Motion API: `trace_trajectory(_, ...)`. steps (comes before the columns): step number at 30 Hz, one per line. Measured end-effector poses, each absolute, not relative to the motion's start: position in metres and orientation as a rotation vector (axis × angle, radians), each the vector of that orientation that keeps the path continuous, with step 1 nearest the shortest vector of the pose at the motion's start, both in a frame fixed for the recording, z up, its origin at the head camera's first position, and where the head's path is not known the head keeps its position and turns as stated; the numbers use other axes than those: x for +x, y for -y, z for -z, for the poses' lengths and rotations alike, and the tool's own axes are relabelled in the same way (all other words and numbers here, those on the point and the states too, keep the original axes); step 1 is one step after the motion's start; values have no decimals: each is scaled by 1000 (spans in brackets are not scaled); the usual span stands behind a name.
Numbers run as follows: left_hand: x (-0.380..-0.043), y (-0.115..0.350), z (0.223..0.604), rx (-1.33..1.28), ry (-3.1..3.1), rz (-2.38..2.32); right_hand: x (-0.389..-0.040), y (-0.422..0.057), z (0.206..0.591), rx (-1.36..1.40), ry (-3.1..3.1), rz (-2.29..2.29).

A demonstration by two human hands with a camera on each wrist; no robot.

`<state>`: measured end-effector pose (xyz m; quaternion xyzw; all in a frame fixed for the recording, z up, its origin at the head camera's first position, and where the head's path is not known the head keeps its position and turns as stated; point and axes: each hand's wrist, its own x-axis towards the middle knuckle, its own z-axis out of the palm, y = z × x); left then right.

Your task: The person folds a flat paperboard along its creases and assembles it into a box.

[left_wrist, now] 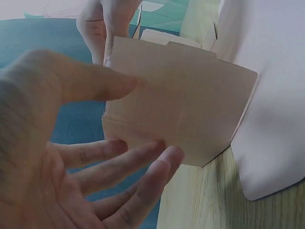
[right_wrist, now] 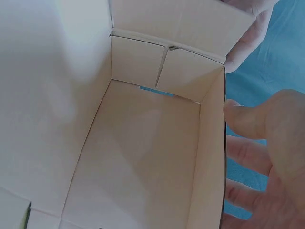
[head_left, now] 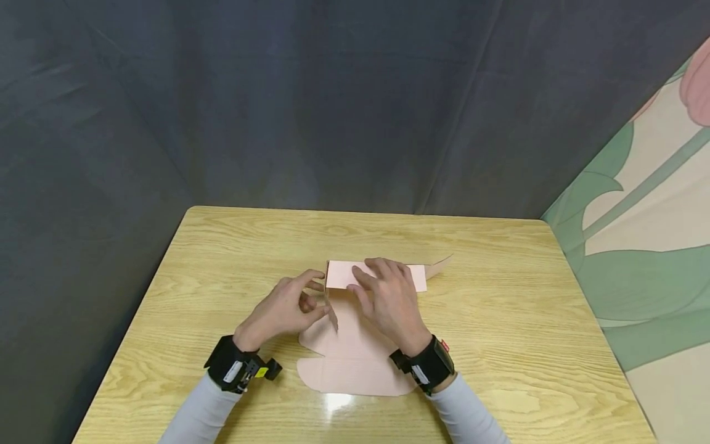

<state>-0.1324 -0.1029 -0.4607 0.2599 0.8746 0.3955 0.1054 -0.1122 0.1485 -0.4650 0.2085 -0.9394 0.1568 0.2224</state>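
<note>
A pale pink cardboard box, partly folded, sits mid-table; its inside shows in the right wrist view as a bottom panel with walls raised round it. At its left end my left hand touches the outer face of a hinged end flap, with thumb and fingertips spread over that face. My right hand rests on the long side wall, its fingers spread along it. In the right wrist view, the right thumb lies right at that wall's edge.
Toward the person lies the box's round-cornered lid part, flat on the wooden table. Another flap sticks out at the right end. A dark curtain hangs behind; a flower-patterned cloth is on the right.
</note>
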Motion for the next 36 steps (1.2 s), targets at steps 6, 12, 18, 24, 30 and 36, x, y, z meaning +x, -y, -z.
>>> trace_trajectory(6,-136,97,464,698,-2620,-1220,-112,-149,465,576,2617,-440)
trace_trajectory(12,-138,90,470,676,-2634,-1332,-110,-150,463,584,2630,-437)
trace_trajectory(18,-139,83,474,676,-2682,-1376,-110,-150,463,604,2610,-439)
trace_trajectory(24,-138,75,480,649,-2754,-1370,-109,-149,462,615,2598,-450)
trace_trajectory(30,-137,70,484,645,-2845,-1346,-109,-149,462,611,2593,-450)
trace_trajectory(36,-138,64,485,604,-2908,-1324,-110,-149,462,599,2609,-441)
